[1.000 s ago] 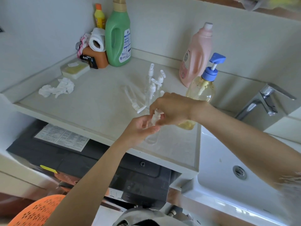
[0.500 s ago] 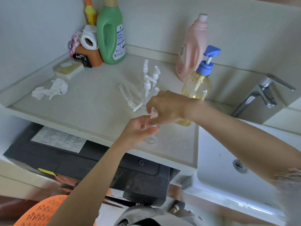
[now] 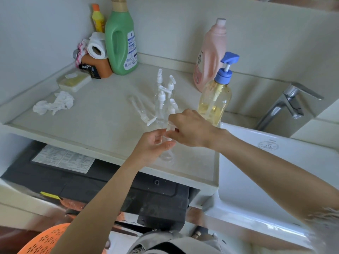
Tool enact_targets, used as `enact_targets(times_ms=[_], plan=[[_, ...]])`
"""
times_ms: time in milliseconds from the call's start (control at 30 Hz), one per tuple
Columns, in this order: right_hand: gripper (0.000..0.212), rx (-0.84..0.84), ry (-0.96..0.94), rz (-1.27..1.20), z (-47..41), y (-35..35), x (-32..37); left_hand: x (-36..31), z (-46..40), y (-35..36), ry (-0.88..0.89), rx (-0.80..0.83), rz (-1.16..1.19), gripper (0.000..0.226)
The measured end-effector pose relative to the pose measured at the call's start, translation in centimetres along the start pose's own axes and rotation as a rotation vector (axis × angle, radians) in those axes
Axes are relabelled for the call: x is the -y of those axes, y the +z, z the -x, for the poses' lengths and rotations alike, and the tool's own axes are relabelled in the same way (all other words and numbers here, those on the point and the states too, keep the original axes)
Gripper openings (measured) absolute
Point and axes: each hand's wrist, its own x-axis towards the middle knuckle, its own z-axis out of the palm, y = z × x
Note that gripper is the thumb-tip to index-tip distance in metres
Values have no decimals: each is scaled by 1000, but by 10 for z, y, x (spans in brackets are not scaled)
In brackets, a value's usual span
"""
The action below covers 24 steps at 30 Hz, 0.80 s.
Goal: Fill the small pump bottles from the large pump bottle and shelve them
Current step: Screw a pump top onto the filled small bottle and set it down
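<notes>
A small clear pump bottle (image 3: pixel 167 154) stands near the counter's front edge. My left hand (image 3: pixel 154 145) grips its body. My right hand (image 3: pixel 189 128) pinches its white pump head (image 3: pixel 170 128) from above. Just behind, several more small clear pump bottles (image 3: pixel 164 94) with white heads stand in a cluster, and one small bottle (image 3: pixel 142 111) lies on its side to their left. The large pump bottle (image 3: pixel 215 99), clear with yellow liquid and a blue pump, stands to the right of them, behind my right hand.
A pink bottle (image 3: pixel 211 55) stands behind the large one. A green jug (image 3: pixel 121 39), paper roll (image 3: pixel 96 46), orange container (image 3: pixel 97 65) and soap box (image 3: pixel 74 82) fill the back left corner. Crumpled tissue (image 3: pixel 55 104) lies at left. A white sink (image 3: pixel 275 171) and tap (image 3: pixel 286 105) are right.
Both hands stay on the same small bottle; my right hand has shifted slightly on the pump head. The camera view has drifted a little.
</notes>
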Motion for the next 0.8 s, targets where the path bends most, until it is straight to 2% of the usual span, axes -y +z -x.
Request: enact_targets(times_ms=[267, 500, 567, 667, 800], plan=[[28, -148, 206, -126, 5, 20, 8, 4, 2, 11, 59, -119, -23, 19], [32, -172, 208, -412, 7, 7, 2, 6, 12, 3, 68, -170, -105, 30], [35, -280, 230, -516, 6, 5, -1, 8, 15, -8, 72, -229, -142, 29], [21, -535, 213, -651, 3, 4, -5, 9, 15, -39, 70, -373, -194, 24], [18, -699, 17, -623, -10, 19, 9, 15, -5, -95, 47, -515, -298, 18]])
